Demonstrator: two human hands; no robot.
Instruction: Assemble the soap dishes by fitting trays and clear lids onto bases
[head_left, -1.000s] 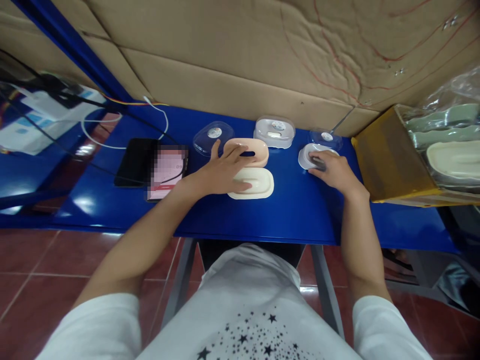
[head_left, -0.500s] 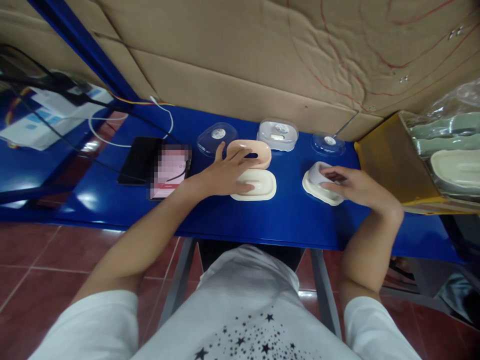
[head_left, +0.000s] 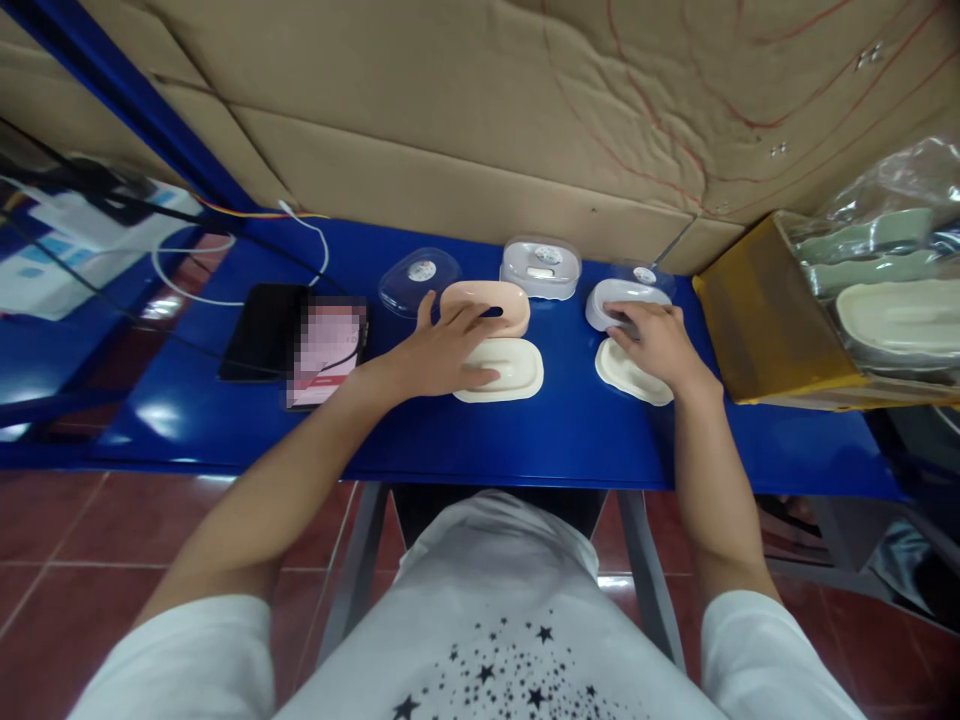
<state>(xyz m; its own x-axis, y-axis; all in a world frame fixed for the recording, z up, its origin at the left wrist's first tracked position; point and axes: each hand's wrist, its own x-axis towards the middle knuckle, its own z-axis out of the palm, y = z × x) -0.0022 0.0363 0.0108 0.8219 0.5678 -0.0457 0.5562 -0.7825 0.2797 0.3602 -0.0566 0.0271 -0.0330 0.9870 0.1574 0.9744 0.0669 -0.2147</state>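
Note:
My left hand (head_left: 442, 355) lies with fingers spread over a peach oval plastic cover (head_left: 487, 291) with a slot in its top. Its thumb rests on a cream oval base (head_left: 519, 370) just in front. My right hand (head_left: 660, 345) has its fingers and thumb closed on a pale lavender oval cover (head_left: 611, 297), partly hidden by the hand. Below that cover, nearer me, another cream base (head_left: 630, 372) with a wavy rim lies flat, its right side under the hand. Clear lids with round stickers lie behind each cover: a left lid (head_left: 397, 280) and a right lid (head_left: 630, 270).
A lavender box under a clear lid (head_left: 540, 262) stands at the back. Two dark devices, a black one (head_left: 262, 330) and one with a lit screen (head_left: 330, 345), lie left beside cables. An open carton (head_left: 750, 310) of green and cream pieces stands right, against a cardboard wall (head_left: 420, 140).
My right hand lifted the lavender cover off the right cream base, tilting it, then moved it back behind that base. My left hand has stayed over the peach cover and cream base.

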